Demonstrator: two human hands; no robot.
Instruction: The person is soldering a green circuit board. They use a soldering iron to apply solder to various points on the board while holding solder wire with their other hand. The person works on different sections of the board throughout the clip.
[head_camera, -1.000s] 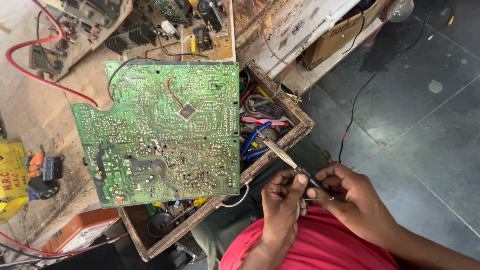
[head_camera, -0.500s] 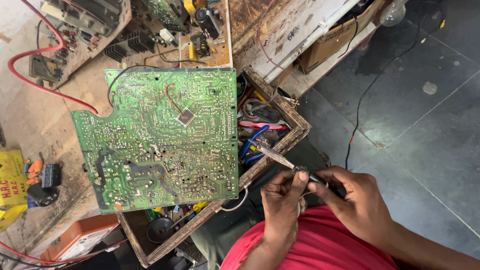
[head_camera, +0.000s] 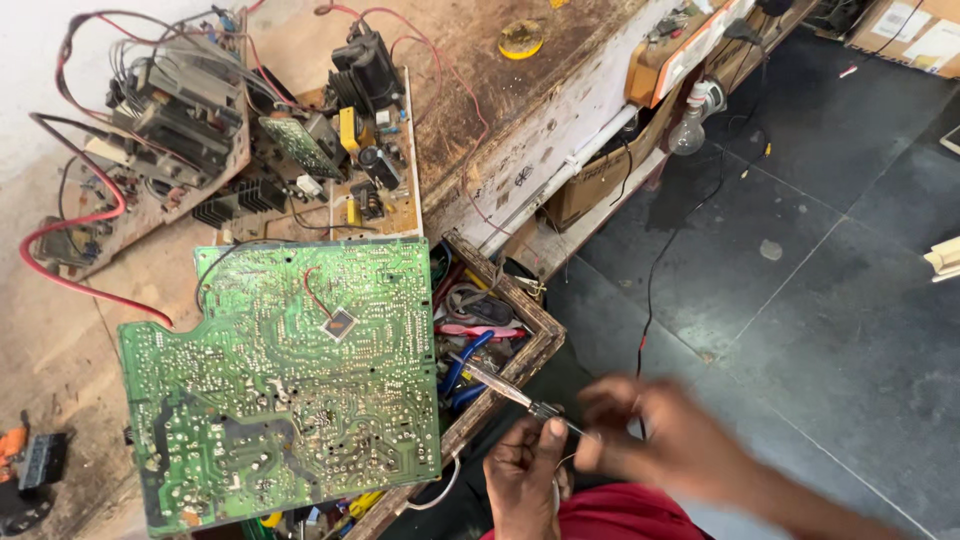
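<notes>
The left hand (head_camera: 525, 470) is pinching the soldering iron (head_camera: 510, 392) just right of the green circuit board (head_camera: 285, 385), over the wooden tool drawer (head_camera: 520, 350); the blurred right hand (head_camera: 665, 440) is gripping its handle end, ideally steadily.

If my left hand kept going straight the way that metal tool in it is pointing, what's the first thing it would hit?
Probably the wooden tray of tools. The left hand holds a slim metal tool angled up-left, with its tip over the tray's rim near the blue-handled pliers. The green circuit board lies beyond. Depth is hard to judge from above.
</notes>
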